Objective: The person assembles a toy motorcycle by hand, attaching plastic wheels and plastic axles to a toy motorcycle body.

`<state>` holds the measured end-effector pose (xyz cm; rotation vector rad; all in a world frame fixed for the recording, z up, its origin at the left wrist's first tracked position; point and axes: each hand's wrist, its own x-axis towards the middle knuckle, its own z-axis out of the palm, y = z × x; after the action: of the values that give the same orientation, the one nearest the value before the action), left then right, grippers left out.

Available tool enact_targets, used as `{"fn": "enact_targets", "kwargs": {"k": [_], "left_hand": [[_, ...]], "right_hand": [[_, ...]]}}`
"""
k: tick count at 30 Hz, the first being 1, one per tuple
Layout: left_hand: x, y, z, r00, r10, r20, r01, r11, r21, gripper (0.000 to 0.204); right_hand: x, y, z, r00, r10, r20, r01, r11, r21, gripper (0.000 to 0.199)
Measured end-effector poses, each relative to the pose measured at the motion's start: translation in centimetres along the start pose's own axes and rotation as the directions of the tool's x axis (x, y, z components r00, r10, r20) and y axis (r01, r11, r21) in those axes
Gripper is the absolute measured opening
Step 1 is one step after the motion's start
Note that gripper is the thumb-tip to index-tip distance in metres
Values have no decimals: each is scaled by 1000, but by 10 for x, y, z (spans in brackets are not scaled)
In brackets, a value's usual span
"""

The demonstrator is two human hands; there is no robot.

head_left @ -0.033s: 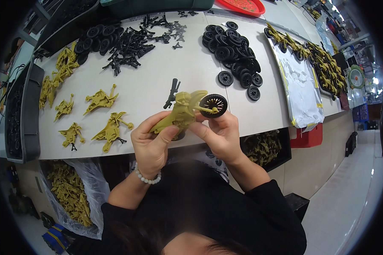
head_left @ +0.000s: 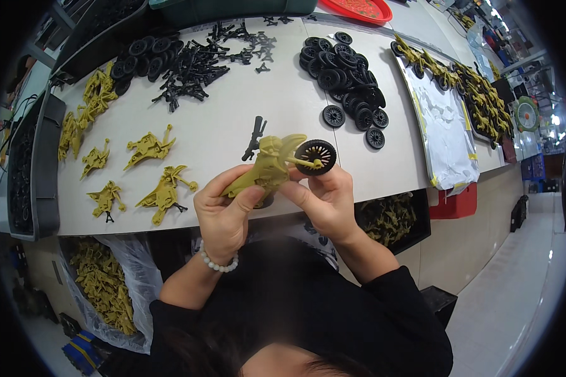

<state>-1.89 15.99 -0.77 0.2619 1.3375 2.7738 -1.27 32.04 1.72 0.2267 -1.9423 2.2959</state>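
Left hand: the person's left hand [head_left: 223,210] grasps the rear of a yellow toy motorbike body [head_left: 269,166], thumb laid along its near side; a bracelet of pale beads [head_left: 219,266] circles the wrist.
Right hand: the right hand [head_left: 327,204] grips the same body toward its front, thumb pressed against the near side; whether its hidden fingertips touch the wheel cannot be told.
Motorbike body: held in both hands above the near edge of the white table [head_left: 233,94], its front pointing right.
Front wheel: a black spoked wheel [head_left: 328,149] sits at the end of the body's fork.
Loose black part: a slim black piece [head_left: 255,138] lies on the table just beyond the held body.
Yellow bodies: four spaced-out bodies [head_left: 163,196] lie left of the left hand, two with small black pieces at their lower ends.
Black parts: a heap of small black pieces [head_left: 192,72] lies at the far left-centre, a pile of wheels [head_left: 352,78] right of it.
Right end: a board covered in white sheet [head_left: 446,141], with yellow bodies bearing wheels [head_left: 431,61] along its far edge.
Below the table: a plastic-lined container of yellow parts [head_left: 104,283] stands at the left.
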Motion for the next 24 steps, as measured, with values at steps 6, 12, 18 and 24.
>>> {"fn": "enact_targets", "kwargs": {"k": [6, 12, 18, 24], "left_hand": [[5, 3, -2, 991, -106, -77, 97, 988, -117, 29], [5, 2, -1, 990, -138, -22, 140, 988, 70, 28], [-4, 12, 3, 992, -88, 87, 36, 876, 481, 27], [6, 9, 13, 947, -254, 197, 114, 838, 533, 38]], "right_hand": [[16, -12, -25, 925, 284, 252, -234, 949, -212, 38], [20, -32, -36, 986, 104, 134, -79, 981, -175, 42], [11, -35, -39, 939, 301, 167, -239, 920, -312, 29], [3, -33, -67, 944, 293, 152, -283, 956, -81, 29]]}}
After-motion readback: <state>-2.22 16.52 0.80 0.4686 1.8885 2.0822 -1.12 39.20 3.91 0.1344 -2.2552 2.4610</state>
